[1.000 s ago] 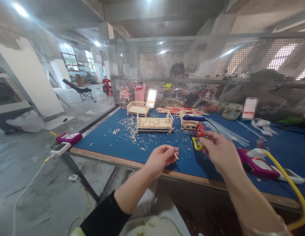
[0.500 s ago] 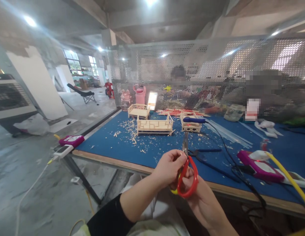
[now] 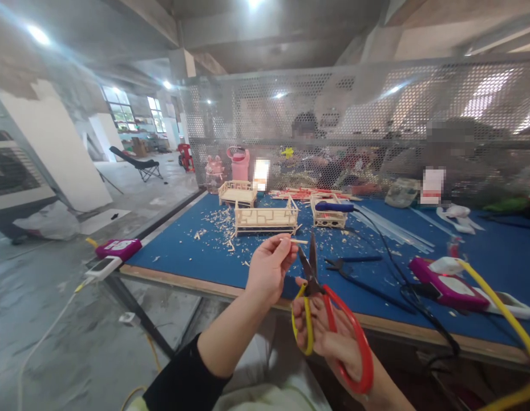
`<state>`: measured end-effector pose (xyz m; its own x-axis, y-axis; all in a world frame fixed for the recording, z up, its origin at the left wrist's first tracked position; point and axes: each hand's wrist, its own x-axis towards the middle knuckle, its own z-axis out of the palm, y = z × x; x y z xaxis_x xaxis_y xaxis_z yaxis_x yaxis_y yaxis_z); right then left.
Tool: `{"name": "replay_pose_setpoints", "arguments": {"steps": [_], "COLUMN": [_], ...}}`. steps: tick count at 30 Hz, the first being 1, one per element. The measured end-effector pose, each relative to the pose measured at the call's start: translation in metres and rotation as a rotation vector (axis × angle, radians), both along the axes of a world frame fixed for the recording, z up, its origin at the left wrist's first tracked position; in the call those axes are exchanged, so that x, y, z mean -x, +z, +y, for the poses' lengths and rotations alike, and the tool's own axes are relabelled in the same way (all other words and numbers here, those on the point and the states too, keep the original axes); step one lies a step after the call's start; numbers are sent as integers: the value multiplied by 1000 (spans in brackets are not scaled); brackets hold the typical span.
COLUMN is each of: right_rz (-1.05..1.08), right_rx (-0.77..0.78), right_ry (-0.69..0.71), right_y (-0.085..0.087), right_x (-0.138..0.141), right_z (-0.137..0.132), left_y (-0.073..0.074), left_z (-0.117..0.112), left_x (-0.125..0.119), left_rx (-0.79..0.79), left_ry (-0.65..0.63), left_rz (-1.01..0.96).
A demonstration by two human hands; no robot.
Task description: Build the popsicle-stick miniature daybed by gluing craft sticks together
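scissors (image 3: 315, 285) above blue tabletop (image 3: 170, 244), pale scraps (image 3: 231, 245) strewn, perforated screen (image 3: 256, 108) behind

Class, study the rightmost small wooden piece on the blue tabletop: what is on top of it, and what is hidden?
A blue tool lies across the wooden piece, its dark cord trailing right. The part of the piece directly beneath the tool cannot be seen.

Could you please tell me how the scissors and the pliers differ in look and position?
The scissors have one red and one yellow handle, while both handles of the pliers are dark blue.
The scissors are in the right hand; the pliers lie on the blue tabletop.
The scissors' handles form closed loops, whereas the pliers' handles are long, separate arms.
Both tools have their handles spread apart.
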<state>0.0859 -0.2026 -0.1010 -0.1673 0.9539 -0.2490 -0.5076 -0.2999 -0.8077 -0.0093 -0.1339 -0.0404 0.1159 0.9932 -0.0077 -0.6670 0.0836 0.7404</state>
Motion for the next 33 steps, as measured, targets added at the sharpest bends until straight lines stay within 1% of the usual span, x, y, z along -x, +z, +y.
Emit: {"name": "replay_pose_setpoints", "arguments": {"steps": [2,3,7,10,12,14,16,18,20,21,23,25,27,31,33], "right_rz": [-12,-18,-97,-192,-250,-305,-366,-462,-614,-694,-836,-952,-1073,-1252,-1303], "right_rx": [71,58,-126,-224,-254,-237,-168,-95,-77,-111,-235,-394,-505,-617,-639], "right_ry": [-4,-19,-79,-130,-157,-195,-195,-183,-178,-180,-172,-139,-103,-71,-59], "right_y": [-5,-7,-9,-3,1,5,6,9,14,18,27,36,43,58,67], "right_x": [-1,-1,-3,-1,1,3,5,5,0,-4,-14,-25,-35,-44,-46], "right_z": [7,8,-3,-14,-16,-15,-13,-11,-7,-5,1,8,18,43,58], "left_y": [0,-2,-8,-11,-14,-17,-19,-19,-15,-11,-1,9,17,22,23], "left_z": [-2,-3,-8,-12,-13,-13,-13,-13,-13,-12,-9,-3,7,32,47], "left_x": [-2,-3,-5,-7,-8,-9,-9,-8,-5,-3,1,6,11,17,18], "left_rx": [-23,-40,-108,-124,-124,-113,-96,-90,-119,-152,-242,-344,-434,-612,-705], "left_ry": [18,23,12,1,26,60,72,62,44,32,5,-16,-26,-5,16], "left_rz": [18,31,112,147,119,71,40,49,102,148,280,456,637,966,1072]}}
